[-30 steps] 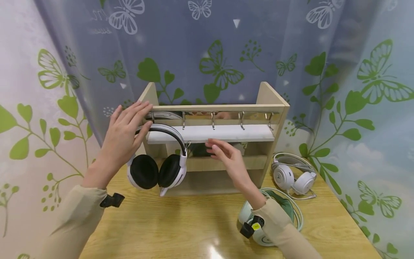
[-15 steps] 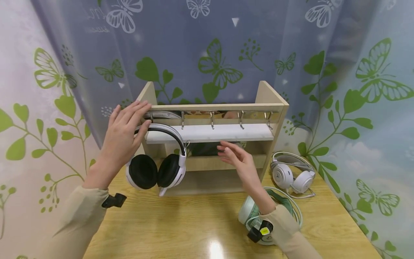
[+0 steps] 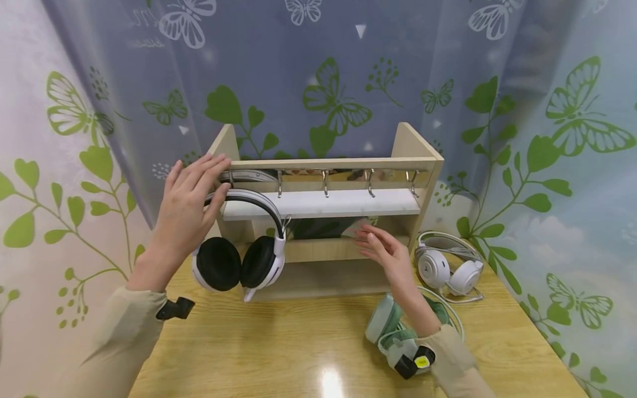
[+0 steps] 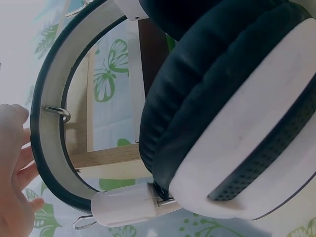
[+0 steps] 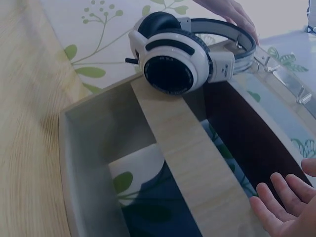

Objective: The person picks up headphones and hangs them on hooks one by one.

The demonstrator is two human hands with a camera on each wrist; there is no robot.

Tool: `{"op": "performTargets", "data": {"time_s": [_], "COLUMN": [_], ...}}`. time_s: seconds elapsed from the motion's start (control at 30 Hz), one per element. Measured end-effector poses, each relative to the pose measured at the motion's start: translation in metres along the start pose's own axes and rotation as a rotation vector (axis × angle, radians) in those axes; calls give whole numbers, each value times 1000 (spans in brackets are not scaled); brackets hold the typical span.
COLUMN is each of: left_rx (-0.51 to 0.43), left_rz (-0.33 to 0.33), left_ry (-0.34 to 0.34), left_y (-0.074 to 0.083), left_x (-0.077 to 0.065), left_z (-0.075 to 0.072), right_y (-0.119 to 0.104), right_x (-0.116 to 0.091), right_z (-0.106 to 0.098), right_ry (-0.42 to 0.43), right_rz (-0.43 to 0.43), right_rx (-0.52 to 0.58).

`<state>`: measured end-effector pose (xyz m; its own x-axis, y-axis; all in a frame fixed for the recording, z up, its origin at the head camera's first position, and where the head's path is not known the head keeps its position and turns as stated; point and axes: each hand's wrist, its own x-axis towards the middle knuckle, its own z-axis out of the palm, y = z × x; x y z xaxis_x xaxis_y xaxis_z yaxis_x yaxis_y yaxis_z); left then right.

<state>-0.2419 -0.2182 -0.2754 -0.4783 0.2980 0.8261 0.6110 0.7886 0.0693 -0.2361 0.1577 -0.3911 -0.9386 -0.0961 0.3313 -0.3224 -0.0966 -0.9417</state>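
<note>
One pair of white headphones (image 3: 260, 262) is hanging from a wooden rack's (image 3: 333, 164) leftmost hook (image 4: 58, 112); the left hand (image 3: 189, 204), fingers extended, is resting beside it; the right hand (image 3: 387, 253), fingers relaxed, is hovering.

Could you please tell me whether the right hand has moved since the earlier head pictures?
Yes: against the wooden shelf, the right hand has moved toward the shelf's right end.

Left hand (image 3: 191, 202) touches the rack (image 3: 323, 253) beside hanging headphones (image 3: 257, 261); right hand (image 3: 390, 257) (relaxed) hovers.
</note>
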Motion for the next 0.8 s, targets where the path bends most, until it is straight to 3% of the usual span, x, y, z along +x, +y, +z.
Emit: {"op": "performTargets", "data": {"time_s": [0.47,0.8], "left_rx": [-3,-7], "left_rz": [3,3], "left_ry": [16,32], "left_y": [0,0], "left_x": [0,1], "left_z": [0,1], "right_y": [8,14], "right_x": [-11,-16], "right_z": [-24,-34], "right_ry": [41,61], "right_rz": [67,51], "right_rx": [-58,-50]}}
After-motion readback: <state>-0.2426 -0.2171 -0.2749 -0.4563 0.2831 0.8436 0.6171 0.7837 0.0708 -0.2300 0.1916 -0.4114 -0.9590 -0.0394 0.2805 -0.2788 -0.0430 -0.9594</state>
